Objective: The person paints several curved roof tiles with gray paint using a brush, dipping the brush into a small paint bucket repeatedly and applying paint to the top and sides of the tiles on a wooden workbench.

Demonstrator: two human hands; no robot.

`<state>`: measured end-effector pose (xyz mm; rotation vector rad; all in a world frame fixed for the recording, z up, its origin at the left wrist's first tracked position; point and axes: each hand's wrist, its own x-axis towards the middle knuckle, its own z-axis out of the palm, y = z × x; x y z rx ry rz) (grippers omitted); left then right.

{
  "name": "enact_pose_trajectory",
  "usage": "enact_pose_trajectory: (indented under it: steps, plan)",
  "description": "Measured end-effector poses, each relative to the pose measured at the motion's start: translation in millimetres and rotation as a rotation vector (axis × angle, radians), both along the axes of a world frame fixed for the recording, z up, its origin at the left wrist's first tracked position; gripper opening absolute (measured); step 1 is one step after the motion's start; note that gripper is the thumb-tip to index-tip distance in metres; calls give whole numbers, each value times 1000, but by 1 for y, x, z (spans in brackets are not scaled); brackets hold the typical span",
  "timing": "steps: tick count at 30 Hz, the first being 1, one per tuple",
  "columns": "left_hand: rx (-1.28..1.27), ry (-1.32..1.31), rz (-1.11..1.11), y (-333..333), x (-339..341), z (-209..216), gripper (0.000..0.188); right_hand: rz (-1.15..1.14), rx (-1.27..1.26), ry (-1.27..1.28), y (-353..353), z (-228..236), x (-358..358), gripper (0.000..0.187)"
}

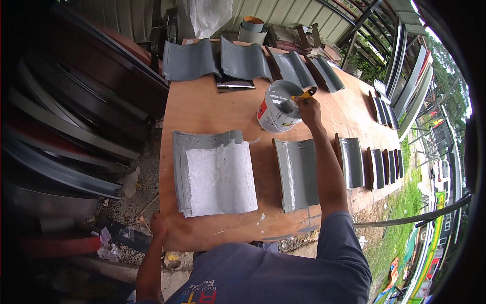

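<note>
My right hand (309,110) grips a paintbrush (305,94) with a yellow and black handle. Its bristles point down into a white bucket (267,117) of grey paint standing on the wooden table (212,111). Nearest me lies a curved roof tile (217,175), grey along its top and left edge and whitish over the rest. Right of it, partly behind my forearm, a roof tile (296,175) has a glossy grey face. At the table's near left corner rests my left hand (158,224); its fingers are too hidden to read.
Grey roof tiles (192,61) line the far side, one propped on a dark piece (234,83). Several more tiles (375,167) stand along the right. Long curved metal sheets (66,124) are stacked at the left. Cylindrical containers (252,31) stand behind the table; a dark bar (415,220) crosses the lower right.
</note>
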<state>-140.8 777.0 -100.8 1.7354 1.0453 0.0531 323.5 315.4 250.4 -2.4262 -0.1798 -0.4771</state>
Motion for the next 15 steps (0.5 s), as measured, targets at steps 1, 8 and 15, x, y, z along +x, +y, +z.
enact_pose_trajectory:
  steps: [1, 8, 15]
  plan:
    - [-11, -29, 51, 1, -3, -3, 46, 46, -13, -8, 4, -10, 5, 36]
    - [95, -9, 48, 6, -7, -31, 45, 12, 118, -28, -15, -3, 24, 45]
    - [42, 61, 93, -1, 5, -8, 51, 11, 398, 35, -30, -7, 14, 47]
